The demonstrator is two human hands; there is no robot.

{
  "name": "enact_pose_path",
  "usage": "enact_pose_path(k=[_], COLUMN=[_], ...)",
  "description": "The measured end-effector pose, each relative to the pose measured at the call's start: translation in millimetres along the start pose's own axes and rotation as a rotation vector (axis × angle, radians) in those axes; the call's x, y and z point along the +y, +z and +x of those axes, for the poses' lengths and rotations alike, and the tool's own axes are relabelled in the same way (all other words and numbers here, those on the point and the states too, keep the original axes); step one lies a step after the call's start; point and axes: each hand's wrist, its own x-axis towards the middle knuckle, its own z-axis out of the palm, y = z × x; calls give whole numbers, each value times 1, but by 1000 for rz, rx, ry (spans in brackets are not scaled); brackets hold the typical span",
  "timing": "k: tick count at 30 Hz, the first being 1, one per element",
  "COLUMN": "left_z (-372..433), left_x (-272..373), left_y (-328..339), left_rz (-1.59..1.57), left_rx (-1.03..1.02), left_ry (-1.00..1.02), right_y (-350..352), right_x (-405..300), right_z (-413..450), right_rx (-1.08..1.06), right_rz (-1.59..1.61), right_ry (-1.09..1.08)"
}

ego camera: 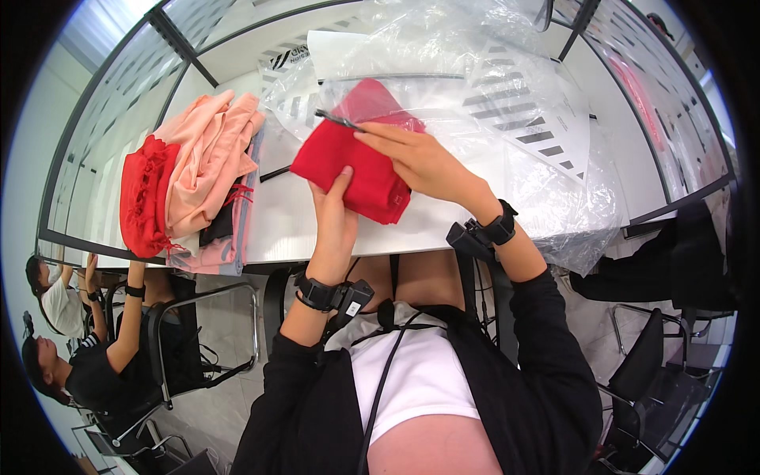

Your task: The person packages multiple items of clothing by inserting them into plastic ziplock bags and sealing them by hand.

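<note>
A folded red cloth (344,157) is partly inside a clear plastic bag (409,98), its far corner under the film. My left hand (334,205) grips the cloth's near left edge, thumb on top. My right hand (415,157) lies over the cloth's right side, its fingers reaching to a thin dark strip (337,119) that crosses the cloth; whether they pinch this strip or the bag's edge I cannot tell. A small mark shows on the cloth's near right corner.
Folded peach cloth (208,160), fringed red cloth (148,196) and pink-grey cloth (217,255) are piled at left. Clear plastic film with striped printing (534,124) covers the right. Framed partitions border the white desk (285,234). Other people (89,368) sit at far left.
</note>
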Motion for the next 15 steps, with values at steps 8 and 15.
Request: enact_pose_path(k=[8, 15], left_z=[25, 26], left_x=[-6, -9], left_y=[-7, -17], left_rz=[-261, -346], left_rx=[-112, -181], left_ry=[-207, -10], right_y=[15, -14], right_x=[-13, -18], right_z=[10, 11], right_rx=[-59, 296], right_rz=[102, -478], right_ry=[-91, -26])
